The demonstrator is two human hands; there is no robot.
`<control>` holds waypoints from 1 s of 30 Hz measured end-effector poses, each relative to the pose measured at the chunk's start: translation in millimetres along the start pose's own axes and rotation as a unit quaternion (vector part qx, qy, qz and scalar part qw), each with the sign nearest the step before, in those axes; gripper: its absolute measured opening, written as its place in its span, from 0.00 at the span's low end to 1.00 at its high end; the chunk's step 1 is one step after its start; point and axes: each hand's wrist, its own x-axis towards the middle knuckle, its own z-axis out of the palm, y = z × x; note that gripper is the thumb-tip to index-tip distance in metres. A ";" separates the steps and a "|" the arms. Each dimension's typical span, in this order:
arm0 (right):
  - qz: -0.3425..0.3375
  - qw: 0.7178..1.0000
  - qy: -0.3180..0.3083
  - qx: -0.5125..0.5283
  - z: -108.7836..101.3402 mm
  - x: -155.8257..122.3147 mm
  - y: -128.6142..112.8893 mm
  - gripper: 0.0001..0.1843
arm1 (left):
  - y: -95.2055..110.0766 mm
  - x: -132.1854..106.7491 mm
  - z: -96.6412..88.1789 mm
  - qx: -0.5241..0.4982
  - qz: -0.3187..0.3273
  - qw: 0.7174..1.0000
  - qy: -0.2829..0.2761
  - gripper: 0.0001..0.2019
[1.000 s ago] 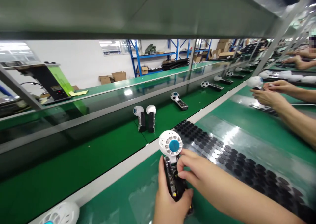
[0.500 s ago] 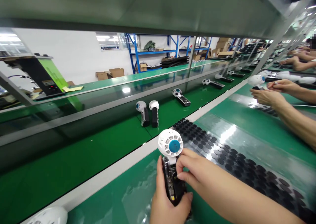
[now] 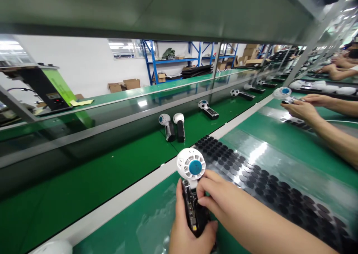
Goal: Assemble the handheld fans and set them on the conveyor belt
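Observation:
I hold a small handheld fan (image 3: 191,168) upright at the bottom centre; it has a white round head with a blue hub and a dark see-through handle. My left hand (image 3: 186,231) is wrapped round the handle from below. My right hand (image 3: 216,194) is closed, its fingertips pinched against the upper part of the handle just under the head; whether anything sits between the fingertips is hidden. Right beside my hands lies a clear sheet of several black round pads (image 3: 251,175).
A green conveyor belt (image 3: 84,179) runs behind the white edge strip, carrying two fans side by side (image 3: 173,126) and more fans (image 3: 208,109) further along. A co-worker's hands (image 3: 300,108) hold another fan at the right. A metal shelf hangs overhead.
The fans on the belt have drifted to the right. My hands and the fan stay almost in place, shifting slightly left. The co-worker's fan now shows its blue hub.

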 end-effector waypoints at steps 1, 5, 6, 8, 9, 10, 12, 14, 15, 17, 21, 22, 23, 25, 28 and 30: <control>0.003 1.000 -0.006 0.008 -1.9 0.1 -1.7 0.10 | -1.1 0.4 -0.1 -0.004 0.005 1.000 -0.001 0.47; 0.000 1.000 -0.017 0.025 -5.6 -1.2 -3.8 0.11 | -5.0 1.8 -0.5 -0.004 0.011 1.000 -0.004 0.47; -0.005 0.999 -0.017 0.028 -5.3 -1.7 -3.3 0.11 | -5.3 2.0 -0.5 -0.001 0.008 1.000 -0.004 0.47; -0.006 0.999 -0.015 0.029 -3.8 -2.3 -2.2 0.11 | -4.6 1.8 -0.6 0.001 0.003 1.000 -0.004 0.47; -0.003 1.000 -0.017 0.025 -3.1 -2.2 -2.1 0.11 | -3.6 1.5 -0.6 0.002 0.003 1.000 -0.005 0.47; 0.001 1.000 -0.019 0.020 -2.5 -2.0 -2.2 0.11 | -2.5 1.0 -0.6 0.004 0.001 1.000 -0.007 0.47; 0.008 1.000 -0.020 0.008 -1.8 -1.0 -2.9 0.10 | 0.0 -0.1 -0.7 0.012 -0.003 1.000 -0.008 0.47; 0.006 1.000 -0.013 0.000 -1.0 0.3 -3.3 0.10 | 1.4 -0.8 -0.8 0.024 -0.008 1.000 -0.006 0.47; 0.002 1.000 -0.006 -0.002 -0.5 0.9 -3.1 0.09 | 1.1 -0.9 -1.0 0.028 -0.007 1.000 -0.006 0.47; -0.002 1.000 0.006 -0.001 1.1 1.6 -1.9 0.09 | -1.7 -0.2 -1.6 0.028 -0.001 1.000 -0.006 0.47; -0.011 0.999 0.026 0.020 4.8 0.0 0.0 0.09 | -12.2 3.5 -3.3 -0.062 0.003 0.998 0.000 0.39; -0.013 0.999 0.027 0.024 5.5 -0.7 0.1 0.10 | -13.9 4.4 -3.6 -0.106 -0.008 0.994 -0.002 0.36; -0.014 0.999 0.029 0.024 6.3 -1.2 0.1 0.10 | -14.6 5.1 -3.9 -0.150 -0.021 0.989 -0.007 0.33; -0.016 0.999 0.037 0.009 8.2 -1.3 0.0 0.10 | -13.2 5.8 -4.7 -0.213 -0.044 0.976 -0.013 0.31; -0.010 0.998 0.067 0.011 11.7 0.4 0.4 0.08 | -8.4 5.9 -6.8 -0.256 -0.055 0.965 -0.007 0.30; 0.010 0.996 0.080 0.047 13.5 0.7 1.5 0.09 | -7.8 6.6 -8.3 -0.260 -0.058 0.964 -0.013 0.32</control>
